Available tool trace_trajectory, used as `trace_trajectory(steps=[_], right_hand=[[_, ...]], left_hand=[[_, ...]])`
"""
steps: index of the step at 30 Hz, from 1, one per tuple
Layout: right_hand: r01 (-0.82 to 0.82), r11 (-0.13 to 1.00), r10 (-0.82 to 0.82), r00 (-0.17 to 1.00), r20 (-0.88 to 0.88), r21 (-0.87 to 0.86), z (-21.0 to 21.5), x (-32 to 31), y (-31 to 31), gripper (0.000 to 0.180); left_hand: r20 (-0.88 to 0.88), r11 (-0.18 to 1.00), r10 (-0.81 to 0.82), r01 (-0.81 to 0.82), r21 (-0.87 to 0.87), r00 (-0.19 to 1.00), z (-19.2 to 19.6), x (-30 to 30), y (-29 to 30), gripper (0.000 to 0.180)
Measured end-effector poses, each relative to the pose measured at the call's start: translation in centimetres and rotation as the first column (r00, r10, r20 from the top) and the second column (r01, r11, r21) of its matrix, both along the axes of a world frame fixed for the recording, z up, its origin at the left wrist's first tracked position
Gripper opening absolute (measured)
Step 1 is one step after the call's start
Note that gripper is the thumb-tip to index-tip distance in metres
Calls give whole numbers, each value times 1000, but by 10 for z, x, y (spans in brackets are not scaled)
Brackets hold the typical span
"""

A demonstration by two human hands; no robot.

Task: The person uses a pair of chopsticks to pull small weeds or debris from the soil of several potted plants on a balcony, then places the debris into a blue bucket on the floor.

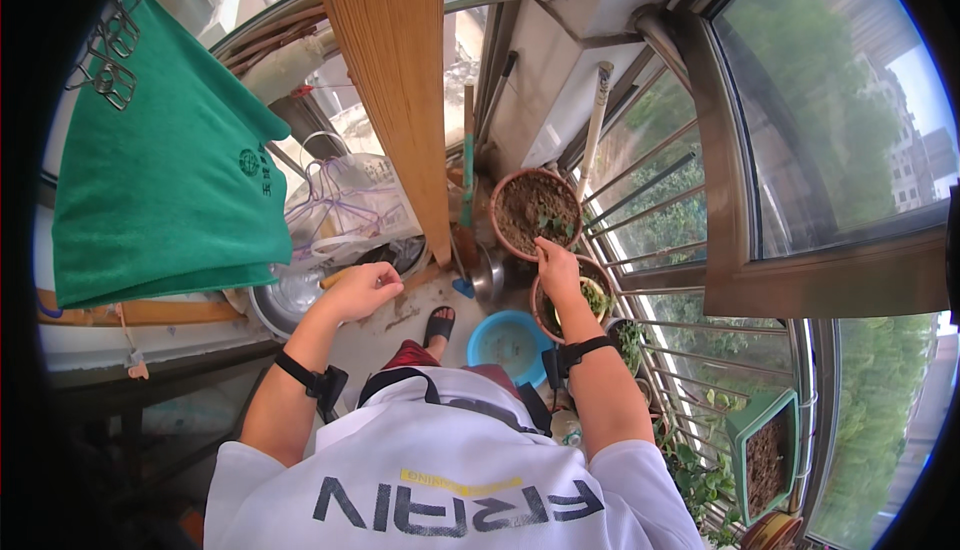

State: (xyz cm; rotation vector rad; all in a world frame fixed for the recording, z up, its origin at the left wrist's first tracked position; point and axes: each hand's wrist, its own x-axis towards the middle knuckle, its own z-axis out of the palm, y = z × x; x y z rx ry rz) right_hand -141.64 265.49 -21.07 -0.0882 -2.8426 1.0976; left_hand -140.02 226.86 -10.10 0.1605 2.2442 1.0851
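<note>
Fingers of the right hand (556,268) reach over the clay pot (535,212), seemingly pinching a small seedling (553,223) in its soil. Left hand (362,288) hovers loosely curled, apparently empty, above a metal basin (285,300). A hard tug could snap the stem
</note>
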Motion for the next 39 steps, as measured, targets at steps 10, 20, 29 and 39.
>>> trace_trajectory(steps=[10, 20, 29, 39], right_hand=[[81, 997, -80, 989, -126, -4, 4, 12, 7, 18], [180, 984, -179, 977, -120, 0, 65, 23, 18, 19], [149, 989, -149, 987, -53, -10, 39, 10, 13, 20], [200, 979, -201, 979, 32, 31, 20, -31, 5, 21]], left_hand=[[86, 998, 56, -56, -5, 995, -9, -1, -9, 24], [11, 1000, 4, -4, -25, 1000, -2, -6, 1, 25], [39, 999, 4, -2, -38, 999, 0, -12, 8, 26], [81, 996, 25, -17, -93, 996, -1, -5, -2, 26]])
